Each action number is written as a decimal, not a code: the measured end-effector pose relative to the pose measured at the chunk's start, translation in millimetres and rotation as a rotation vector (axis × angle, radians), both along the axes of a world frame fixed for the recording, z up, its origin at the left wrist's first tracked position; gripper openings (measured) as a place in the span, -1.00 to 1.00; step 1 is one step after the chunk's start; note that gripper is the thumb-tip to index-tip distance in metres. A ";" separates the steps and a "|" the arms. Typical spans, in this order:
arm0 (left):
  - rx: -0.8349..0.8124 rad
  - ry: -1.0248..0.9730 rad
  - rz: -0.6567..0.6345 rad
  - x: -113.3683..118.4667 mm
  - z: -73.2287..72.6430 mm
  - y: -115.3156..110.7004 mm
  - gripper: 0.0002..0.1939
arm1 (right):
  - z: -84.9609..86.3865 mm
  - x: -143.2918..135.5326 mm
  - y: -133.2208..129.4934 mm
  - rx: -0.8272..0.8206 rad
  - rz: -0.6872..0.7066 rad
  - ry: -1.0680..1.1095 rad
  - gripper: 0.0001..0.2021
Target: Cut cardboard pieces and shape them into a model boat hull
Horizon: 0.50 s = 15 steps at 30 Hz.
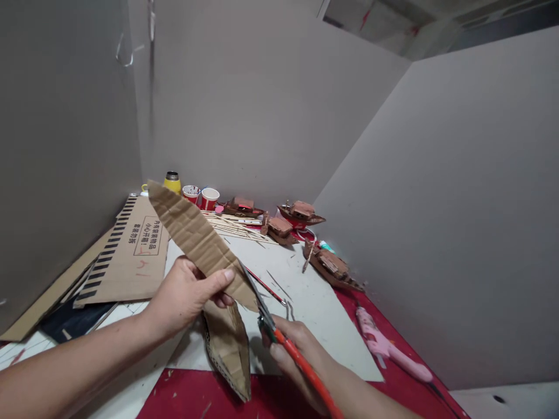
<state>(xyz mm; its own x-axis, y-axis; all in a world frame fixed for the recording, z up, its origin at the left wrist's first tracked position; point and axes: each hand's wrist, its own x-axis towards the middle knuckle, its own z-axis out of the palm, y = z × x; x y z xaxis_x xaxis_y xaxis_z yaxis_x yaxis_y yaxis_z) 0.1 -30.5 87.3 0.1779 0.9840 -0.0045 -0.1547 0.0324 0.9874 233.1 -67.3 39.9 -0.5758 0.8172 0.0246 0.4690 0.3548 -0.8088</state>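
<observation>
A long, pointed strip of brown cardboard (192, 227) slants across the middle of the view. My left hand (187, 291) pinches its lower part, thumb on top. Beneath that hand a second, boat-shaped cardboard piece (227, 343) hangs over the table's near part; whether the fingers hold it too is unclear. My right hand (301, 355) is closed on scissors with orange-red handles (301, 358). Their blades lie along the right edge of the strip, near its lower end.
Small brown model boats (334, 265) stand at the back and right. Thin wooden sticks (240, 226), paper cups (210, 199) and a yellow bottle (172, 183) are at the back. A printed cardboard sheet (122, 256) lies left, a pink glue gun (391, 346) right. Grey walls surround the table.
</observation>
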 end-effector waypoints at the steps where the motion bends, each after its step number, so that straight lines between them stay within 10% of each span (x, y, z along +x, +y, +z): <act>1: -0.001 -0.001 -0.006 1.0 -0.8 -0.6 -0.77 | 1.7 -0.4 0.6 -0.001 -0.002 -0.023 -0.62; 15: -0.023 -0.055 -0.094 -1.3 1.0 -0.7 -0.73 | -11.7 -0.7 0.4 -0.014 -0.038 0.145 -0.59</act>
<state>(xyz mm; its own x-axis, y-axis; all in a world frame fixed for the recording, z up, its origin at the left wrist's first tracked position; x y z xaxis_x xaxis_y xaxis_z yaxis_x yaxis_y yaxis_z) -1.3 -31.2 88.3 0.2699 0.9628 -0.0146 -0.2037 0.0719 0.9764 232.4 -66.9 28.3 -0.5358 0.8392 0.0937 0.3597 0.3272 -0.8738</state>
